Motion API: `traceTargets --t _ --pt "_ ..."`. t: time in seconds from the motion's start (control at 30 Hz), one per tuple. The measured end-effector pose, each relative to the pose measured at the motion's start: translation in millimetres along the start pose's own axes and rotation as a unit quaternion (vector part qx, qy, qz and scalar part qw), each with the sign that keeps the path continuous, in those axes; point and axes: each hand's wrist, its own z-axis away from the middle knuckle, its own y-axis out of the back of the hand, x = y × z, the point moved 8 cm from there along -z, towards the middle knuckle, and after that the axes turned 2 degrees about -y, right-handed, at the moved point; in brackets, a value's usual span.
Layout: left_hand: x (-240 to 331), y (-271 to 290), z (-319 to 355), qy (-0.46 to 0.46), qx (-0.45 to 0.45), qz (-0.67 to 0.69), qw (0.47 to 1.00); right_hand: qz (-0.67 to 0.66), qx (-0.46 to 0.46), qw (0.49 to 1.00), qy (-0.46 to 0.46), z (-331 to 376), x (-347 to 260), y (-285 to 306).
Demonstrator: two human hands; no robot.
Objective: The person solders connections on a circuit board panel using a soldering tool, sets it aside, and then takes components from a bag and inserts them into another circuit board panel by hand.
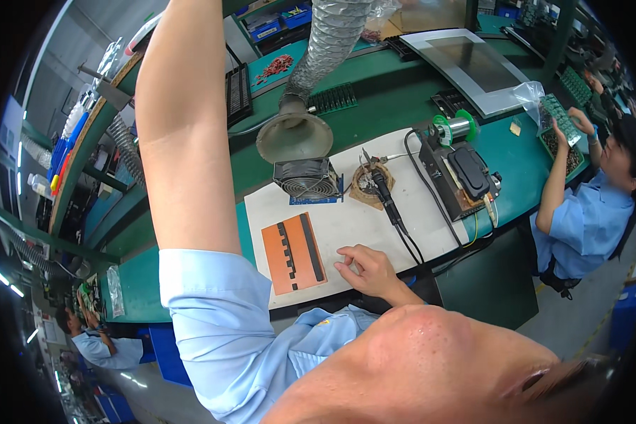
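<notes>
My left arm (184, 141) is raised on the left side and runs out past the top edge, so its hand is out of sight. My right hand (373, 271) hovers over or rests on the near edge of the white mat (396, 247); which of the two I cannot tell. Its fingers are loosely bent and apart, with nothing in them. Left of that hand, an orange board (305, 265) with two dark strips lies on the mat. A small fan (305, 179) stands behind the board. Further right, a soldering iron (383, 189) lies across a round brownish holder (364, 185).
A duct with a funnel mouth (295, 138) hangs above the fan. To the right stand a black soldering station (466, 180) and a solder wire spool (456, 128). Cables loop over the mat. A co-worker (579, 205) holds a green circuit board (560, 120) at the right.
</notes>
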Motion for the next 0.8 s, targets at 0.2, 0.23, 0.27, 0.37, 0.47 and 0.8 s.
traceTargets --t 0.2,0.23,0.27,0.37,0.47,0.8 --pt "17 29 4 -0.009 0.062 0.098 0.993 0.018 0.006 1.0 0.01 1 -1 -2" --pt "18 37 5 -0.009 0.073 0.113 0.991 0.017 0.007 1.0 0.014 1 -3 -3" --pt "19 45 5 -0.01 0.084 0.127 0.988 0.016 0.008 1.0 0.018 1 -4 -4" --pt "34 61 10 -0.014 0.11 0.182 0.977 0.019 0.022 0.999 0.023 3 0 -1" --pt "33 76 10 -0.018 0.125 0.218 0.968 0.018 0.032 0.999 0.03 4 1 2" --pt "-1 99 -24 -0.145 0.188 0.187 0.953 0.038 0.015 0.999 0.025 4 -2 1"
